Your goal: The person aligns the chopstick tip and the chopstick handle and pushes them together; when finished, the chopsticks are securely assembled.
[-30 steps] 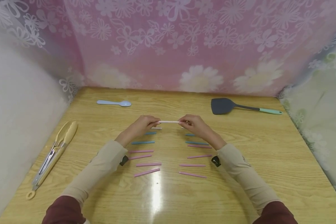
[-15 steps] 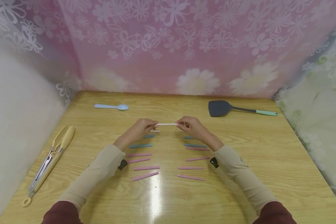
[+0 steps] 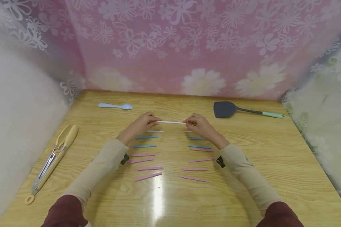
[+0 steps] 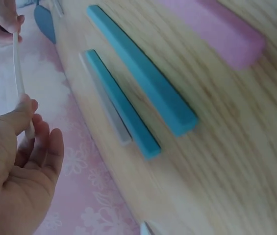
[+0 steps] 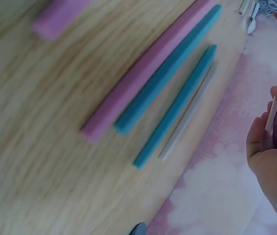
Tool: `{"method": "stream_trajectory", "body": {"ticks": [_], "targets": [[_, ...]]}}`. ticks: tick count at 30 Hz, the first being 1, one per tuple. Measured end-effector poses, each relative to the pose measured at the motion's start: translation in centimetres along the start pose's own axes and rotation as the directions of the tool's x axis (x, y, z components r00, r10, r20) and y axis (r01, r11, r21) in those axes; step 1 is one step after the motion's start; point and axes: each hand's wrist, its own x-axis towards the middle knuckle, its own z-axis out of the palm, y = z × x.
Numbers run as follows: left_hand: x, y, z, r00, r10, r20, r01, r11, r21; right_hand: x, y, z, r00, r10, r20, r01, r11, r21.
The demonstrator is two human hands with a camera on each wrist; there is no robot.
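A thin white stick [image 3: 171,122] is stretched level between my two hands, over the far middle of the table. My left hand [image 3: 142,124] pinches it toward its left end between thumb and fingers; in the left wrist view its tip pokes out below the thumb [image 4: 21,110]. My right hand [image 3: 200,126] pinches the other end the same way. Beneath the left hand lies a column of sticks: a white stick [image 3: 156,131], blue sticks [image 3: 144,146] and several pink sticks [image 3: 148,177]. A matching column with blue [image 3: 199,147] and pink sticks [image 3: 194,179] lies on the right, partly hidden by the right hand.
Near the table's back edge lie a light blue spoon [image 3: 115,106] on the left and a dark turner [image 3: 225,109] with a green handle on the right. Yellow tongs [image 3: 51,162] lie at the left edge. A pink flowered cloth [image 3: 159,63] hangs behind the wooden table [image 3: 170,201].
My hands have drawn slightly apart along the white stick, so more of it shows between them. They have also moved a little toward the back. The sticks on the table stay put.
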Motion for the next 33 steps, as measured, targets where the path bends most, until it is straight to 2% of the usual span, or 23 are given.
{"method": "stream_trajectory", "body": {"ticks": [7,15,24,33], "targets": [[0.5,-0.6,-0.4,0.999,-0.04,0.031,0.04,0.999,0.016,0.9,1.1,-0.1,1.0,0.022,-0.001,-0.022,1.0,-0.019],[1.7,-1.2,-0.1,0.988,-0.11,0.11,0.111,0.994,0.0,2.0,2.1,0.3,0.994,0.085,0.064,-0.083,0.996,-0.029],[2.4,-2.0,0.7,0.982,-0.135,0.133,0.134,0.991,0.013,2.6,3.5,1.5,0.974,0.167,0.152,-0.158,0.985,-0.069],[2.6,-2.8,1.0,0.982,-0.138,0.126,0.136,0.99,0.023,2.6,3.2,1.4,0.965,0.214,0.153,-0.206,0.976,-0.067]]}}
